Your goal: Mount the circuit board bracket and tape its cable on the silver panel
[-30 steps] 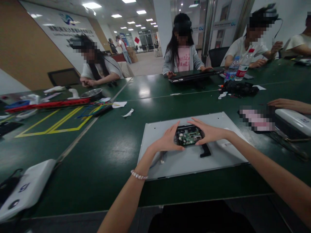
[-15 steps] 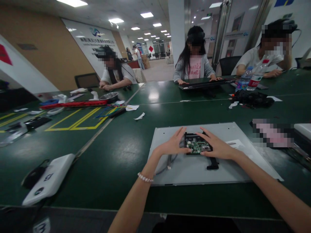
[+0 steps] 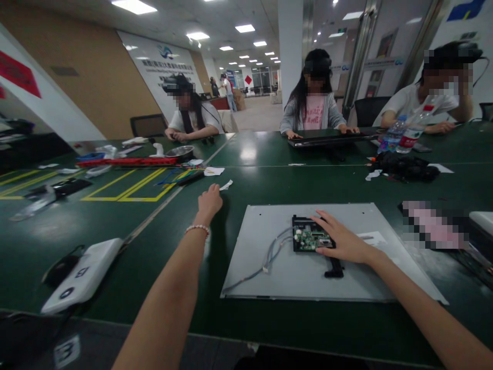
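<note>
A green circuit board (image 3: pixel 308 239) in a black frame (image 3: pixel 296 247) lies on a flat grey panel (image 3: pixel 250 252). My right hand (image 3: pixel 342 239) rests at the board's right end, fingers stretched out and spread from the thumb near the lower edge. Below it, a black bracket (image 3: pixel 334 268) sticks out. Grey cables (image 3: pixel 272 253) run from the board's left side across the panel. Further left, my left hand (image 3: pixel 210 202) is over the green table with its fingers curled together. Beside them is a small white paper strip (image 3: pixel 226 185); the fingertips are hidden.
A white device (image 3: pixel 82 277) stands at the left front. Wires and a red strip (image 3: pixel 127 161) lie behind. Bottles (image 3: pixel 410 136) and a black bundle (image 3: pixel 404 165) are at the back right. Several people sit across the table (image 3: pixel 185 246), one with hands on a dark flat panel (image 3: pixel 327 140).
My left hand has left the circuit board and moved left and away from me, its fingers now curled. The cables are uncovered. My right hand stays at the board.
</note>
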`<state>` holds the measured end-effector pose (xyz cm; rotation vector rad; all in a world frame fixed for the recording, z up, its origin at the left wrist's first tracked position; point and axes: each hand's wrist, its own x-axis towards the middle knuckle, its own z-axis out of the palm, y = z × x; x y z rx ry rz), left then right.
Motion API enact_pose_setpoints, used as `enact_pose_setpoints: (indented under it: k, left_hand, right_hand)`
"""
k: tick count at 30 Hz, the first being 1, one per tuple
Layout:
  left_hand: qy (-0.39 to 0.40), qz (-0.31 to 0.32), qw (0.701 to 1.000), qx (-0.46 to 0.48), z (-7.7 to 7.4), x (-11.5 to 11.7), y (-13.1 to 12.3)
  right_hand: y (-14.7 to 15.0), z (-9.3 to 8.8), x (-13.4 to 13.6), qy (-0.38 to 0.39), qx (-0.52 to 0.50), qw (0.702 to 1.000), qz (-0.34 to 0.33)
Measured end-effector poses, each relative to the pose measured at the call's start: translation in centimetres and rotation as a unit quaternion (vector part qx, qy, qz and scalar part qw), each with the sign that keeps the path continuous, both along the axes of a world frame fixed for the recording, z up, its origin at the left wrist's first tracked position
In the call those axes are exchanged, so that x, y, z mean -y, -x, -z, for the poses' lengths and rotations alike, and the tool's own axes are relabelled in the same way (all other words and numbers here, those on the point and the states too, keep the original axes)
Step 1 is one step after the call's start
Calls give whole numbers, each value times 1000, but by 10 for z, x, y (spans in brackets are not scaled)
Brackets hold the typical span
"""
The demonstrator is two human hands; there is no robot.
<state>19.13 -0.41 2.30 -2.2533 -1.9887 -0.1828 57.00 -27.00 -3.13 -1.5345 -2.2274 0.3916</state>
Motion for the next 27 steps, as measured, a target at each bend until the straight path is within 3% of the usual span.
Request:
enact_pose_setpoints:
  k: [9,13,16,24,27]
  left_hand:
    - [29,1,999,19,0,-6,-5]
    - [-23,-59,998,13,5,-7,-4]
    - [-14,-84,996,4,11,-7,-1]
    - [-90,-75,990,-79,16,-17,-9]
    - [-75,-33,994,-73,19,-23,-23]
  right_hand:
    - [1,-1,0,15,-22,1000,-6]
    - [3,-5,1,19,-24,1000,1]
    - [3,-5,2,15,-22,1000,0]
    - [1,-1,0,8,-6,1000,-1]
    - [0,1,-1,2,-14,1000,-4]
